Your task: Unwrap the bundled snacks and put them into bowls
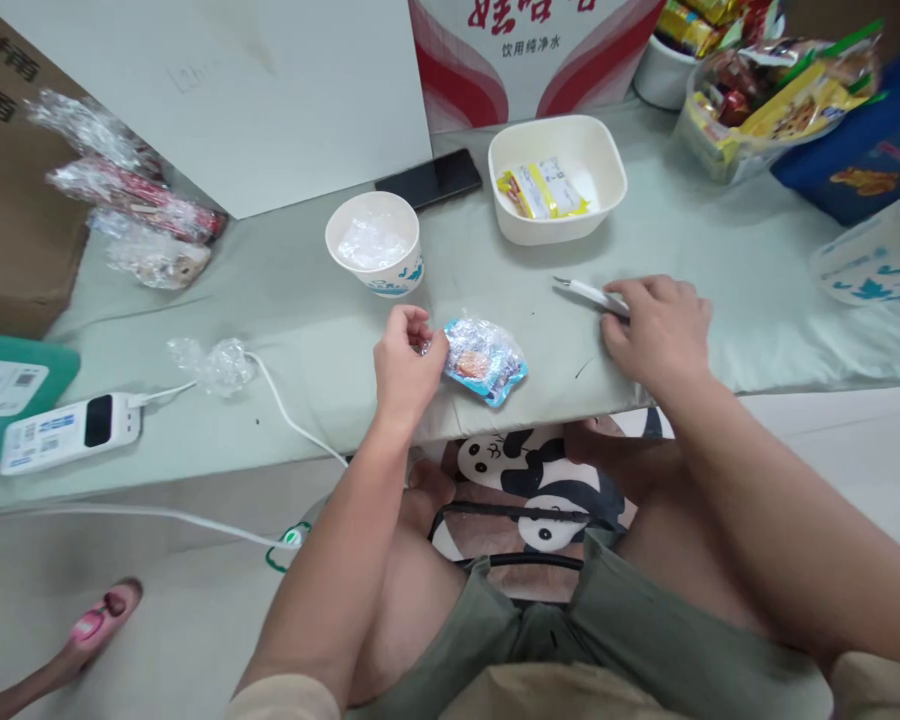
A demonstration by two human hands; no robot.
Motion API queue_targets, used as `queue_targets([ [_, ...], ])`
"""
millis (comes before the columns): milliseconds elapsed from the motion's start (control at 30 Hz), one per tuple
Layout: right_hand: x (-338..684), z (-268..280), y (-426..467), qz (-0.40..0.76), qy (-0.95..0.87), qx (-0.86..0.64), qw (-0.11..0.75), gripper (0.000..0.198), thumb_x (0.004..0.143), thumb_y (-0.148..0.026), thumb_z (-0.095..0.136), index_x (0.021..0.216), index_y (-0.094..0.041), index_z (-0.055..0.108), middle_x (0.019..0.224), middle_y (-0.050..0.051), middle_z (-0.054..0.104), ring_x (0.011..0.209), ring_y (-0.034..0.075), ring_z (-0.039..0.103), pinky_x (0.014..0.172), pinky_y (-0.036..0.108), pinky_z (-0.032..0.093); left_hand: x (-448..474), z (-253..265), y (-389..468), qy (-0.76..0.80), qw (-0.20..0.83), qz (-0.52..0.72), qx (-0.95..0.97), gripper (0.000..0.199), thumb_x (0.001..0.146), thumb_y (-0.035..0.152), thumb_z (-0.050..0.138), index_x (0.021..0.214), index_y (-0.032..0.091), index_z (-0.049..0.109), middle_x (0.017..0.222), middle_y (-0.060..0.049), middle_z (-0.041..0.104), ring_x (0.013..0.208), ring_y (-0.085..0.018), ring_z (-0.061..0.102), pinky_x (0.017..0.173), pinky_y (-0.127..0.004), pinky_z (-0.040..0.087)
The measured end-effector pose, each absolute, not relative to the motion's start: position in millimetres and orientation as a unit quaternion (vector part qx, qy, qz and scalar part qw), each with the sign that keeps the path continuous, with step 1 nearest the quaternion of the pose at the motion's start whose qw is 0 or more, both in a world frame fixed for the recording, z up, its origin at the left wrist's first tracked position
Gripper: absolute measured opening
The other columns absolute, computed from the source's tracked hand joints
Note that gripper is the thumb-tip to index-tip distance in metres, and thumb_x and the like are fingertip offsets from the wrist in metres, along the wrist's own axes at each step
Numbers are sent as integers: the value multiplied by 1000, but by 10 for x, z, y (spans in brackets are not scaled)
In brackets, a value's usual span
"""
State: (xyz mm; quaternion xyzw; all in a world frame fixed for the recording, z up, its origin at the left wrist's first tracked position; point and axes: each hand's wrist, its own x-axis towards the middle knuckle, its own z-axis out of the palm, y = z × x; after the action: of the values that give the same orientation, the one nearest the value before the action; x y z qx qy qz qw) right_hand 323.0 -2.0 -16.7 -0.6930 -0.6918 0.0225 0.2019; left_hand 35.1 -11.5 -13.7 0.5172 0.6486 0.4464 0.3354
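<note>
on the pale green cloth-covered table (pixel 720 335), near the front edge: a small blue packet (pixel 487 360) with shiny crumpled clear wrap, resting on the cloth or barely above it (cannot tell which). at its left end, fingers of the left hand (pixel 411 362), curled in and pinched together on the packet. farther right, a slim white pen-like tool (pixel 586 292) with a metal tip pointing left, gripped between thumb and fingers of the right hand (pixel 666 330), closed around its rear part. behind the left hand, a white paper cup (pixel 361 276) with blue printing, crumpled clear plastic (pixel 373 240) inside; behind the tool, a cream rectangular tub (pixel 555 231) containing yellow-and-white packaging (pixel 546 190); between cup and tub, set back, a flat black phone (pixel 442 178).
</note>
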Motion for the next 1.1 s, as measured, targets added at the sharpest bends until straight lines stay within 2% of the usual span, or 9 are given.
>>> queue_targets([
  [133,2886,-31,-153,141,-761,-575,265,36,91,-36,53,122,-22,65,118,16,66,110,34,61,95,51,47,330,-106,-157,626,361,419,550,18,78,27,70,92,23,59,71,5,53,63,-12,47,64,-27,39],
  [267,2501,-37,-219,238,-815,-456,268,51,91,-38,55,139,-22,55,137,15,62,123,32,57,103,50,47,313,-106,-190,568,433,388,582,16,77,29,72,88,21,63,70,4,53,61,-11,47,60,-26,39],
  [367,2346,-105,-173,237,-822,-452,254,52,91,-29,52,142,-19,56,120,14,69,110,30,61,98,47,47,296,-110,-220,548,474,375,579,16,78,31,72,88,20,65,68,4,54,60,-11,48,59,-26,39],
  [467,2305,-153,-122,217,-831,-458,231,42,90,-23,47,127,-18,68,94,10,70,91,27,60,88,43,46,275,-114,-241,543,487,378,571,18,79,33,73,90,20,67,68,3,56,61,-11,49,60,-26,40],
  [533,2304,-165,-110,200,-834,-464,221,33,91,-23,47,110,-21,74,87,9,68,86,26,59,83,41,43,257,-119,-245,539,492,382,567,19,79,34,73,90,20,67,68,3,57,61,-11,50,60,-26,40],
  [633,2306,-160,-118,176,-828,-481,229,25,92,-25,48,92,-23,73,82,8,67,83,24,58,80,39,40,227,-126,-239,536,497,387,561,19,79,34,73,91,20,68,68,2,58,61,-11,50,60,-26,40],
  [833,2302,-67,-146,196,-775,-512,315,17,91,-24,49,88,-24,65,87,7,67,84,23,61,79,38,46,203,-109,-227,548,478,380,571,20,81,37,71,91,20,69,68,3,55,61,-12,49,60,-26,39],
  [933,2338,-13,-143,205,-742,-531,354,14,89,-24,46,86,-25,60,91,7,67,87,23,62,80,38,47,226,-75,-234,547,447,352,615,30,77,41,76,99,21,72,77,1,55,61,-11,47,62,-27,41],
  [1100,2516,36,-125,230,-678,-586,379,10,82,-24,45,79,-24,55,84,5,64,83,22,59,79,38,46,321,-39,-273,569,354,303,678,49,70,52,83,110,25,75,94,-2,54,73,-14,53,72,-31,47],
])
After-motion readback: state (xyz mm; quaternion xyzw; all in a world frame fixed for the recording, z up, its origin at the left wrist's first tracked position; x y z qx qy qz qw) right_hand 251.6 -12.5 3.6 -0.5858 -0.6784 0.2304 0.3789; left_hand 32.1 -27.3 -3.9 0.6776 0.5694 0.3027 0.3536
